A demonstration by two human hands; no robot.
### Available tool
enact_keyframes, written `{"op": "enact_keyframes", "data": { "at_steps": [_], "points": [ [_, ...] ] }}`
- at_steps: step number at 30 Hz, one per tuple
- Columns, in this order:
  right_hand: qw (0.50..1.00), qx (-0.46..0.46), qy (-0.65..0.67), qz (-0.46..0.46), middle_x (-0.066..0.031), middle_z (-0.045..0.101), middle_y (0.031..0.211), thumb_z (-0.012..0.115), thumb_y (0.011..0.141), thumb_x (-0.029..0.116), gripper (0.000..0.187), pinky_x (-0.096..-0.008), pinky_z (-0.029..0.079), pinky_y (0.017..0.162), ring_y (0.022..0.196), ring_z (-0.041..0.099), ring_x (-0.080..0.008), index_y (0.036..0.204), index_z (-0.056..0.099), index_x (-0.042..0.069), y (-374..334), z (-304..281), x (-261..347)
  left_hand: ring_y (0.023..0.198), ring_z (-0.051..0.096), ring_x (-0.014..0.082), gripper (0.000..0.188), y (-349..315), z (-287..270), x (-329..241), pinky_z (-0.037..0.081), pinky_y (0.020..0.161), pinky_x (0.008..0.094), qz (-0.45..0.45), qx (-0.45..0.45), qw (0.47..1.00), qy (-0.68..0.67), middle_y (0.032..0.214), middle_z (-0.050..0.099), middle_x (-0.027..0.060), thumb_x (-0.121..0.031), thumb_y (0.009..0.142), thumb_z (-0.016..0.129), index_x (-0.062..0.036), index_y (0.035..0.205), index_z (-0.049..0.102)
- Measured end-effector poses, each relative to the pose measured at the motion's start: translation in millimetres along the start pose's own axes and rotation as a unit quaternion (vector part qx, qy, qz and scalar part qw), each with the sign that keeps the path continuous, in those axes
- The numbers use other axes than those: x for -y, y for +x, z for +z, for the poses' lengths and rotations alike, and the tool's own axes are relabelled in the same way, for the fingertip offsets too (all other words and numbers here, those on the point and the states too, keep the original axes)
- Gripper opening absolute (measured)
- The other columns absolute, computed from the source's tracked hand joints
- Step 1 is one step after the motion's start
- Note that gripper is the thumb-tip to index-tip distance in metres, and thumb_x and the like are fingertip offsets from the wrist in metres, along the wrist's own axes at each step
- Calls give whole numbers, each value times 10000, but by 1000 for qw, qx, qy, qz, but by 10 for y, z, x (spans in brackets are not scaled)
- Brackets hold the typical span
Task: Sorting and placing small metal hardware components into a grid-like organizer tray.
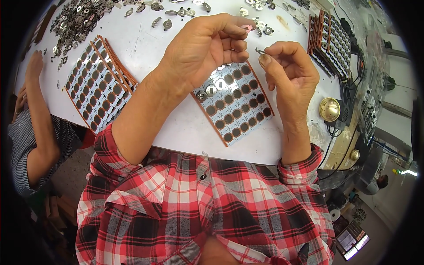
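Note:
Above the far end of a light-blue circuit-board panel (240,106), both of my hands are raised. The panel has rows of round dark pads and orange edge strips, and a few silver metal clips (211,91) sit on its left side. My left hand (194,53) is closed, with a small pink piece (247,28) between thumb and forefinger; exactly what it is cannot be made out. To its right, my right hand (291,73) pinches a small thin metal clip (260,51) between thumb and forefinger. My left hand covers the panel's far left corner.
Stacked panels (95,88) lie to the left, and another stack (331,42) stands at the far right. A heap of metal clips (77,26) covers the far left, with more scattered along the back. A brass-coloured dome (329,109) sits at right. Another person's arm (37,97) rests at the left edge.

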State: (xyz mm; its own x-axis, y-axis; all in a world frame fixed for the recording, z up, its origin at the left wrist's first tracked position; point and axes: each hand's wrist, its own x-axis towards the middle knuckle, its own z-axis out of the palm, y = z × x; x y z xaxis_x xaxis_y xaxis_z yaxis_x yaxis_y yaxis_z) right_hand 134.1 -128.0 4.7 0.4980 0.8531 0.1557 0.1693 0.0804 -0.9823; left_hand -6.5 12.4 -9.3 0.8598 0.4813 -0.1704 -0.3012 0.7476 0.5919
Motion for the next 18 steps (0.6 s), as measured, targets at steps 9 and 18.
{"op": "enact_keyframes", "data": {
  "at_steps": [9,18],
  "points": [
    [1000,7,0,30,-22,673,893,702,926,-32,162,-157,451,516,647,610,-33,1082,660,-40,-38,89,62,809,586,152,328,11,25,23,531,791,330,1,-34,998,47,908,608,68,-80,967,547,121,1214,629],
    [1000,-25,-8,-4,-58,680,887,711,910,-61,260,-162,471,574,678,613,-31,1154,623,-68,-25,83,-4,815,599,119,282,-31,88,57,543,785,308,26,-34,991,123,927,628,56,-101,981,576,88,1171,663]
  ]
}}
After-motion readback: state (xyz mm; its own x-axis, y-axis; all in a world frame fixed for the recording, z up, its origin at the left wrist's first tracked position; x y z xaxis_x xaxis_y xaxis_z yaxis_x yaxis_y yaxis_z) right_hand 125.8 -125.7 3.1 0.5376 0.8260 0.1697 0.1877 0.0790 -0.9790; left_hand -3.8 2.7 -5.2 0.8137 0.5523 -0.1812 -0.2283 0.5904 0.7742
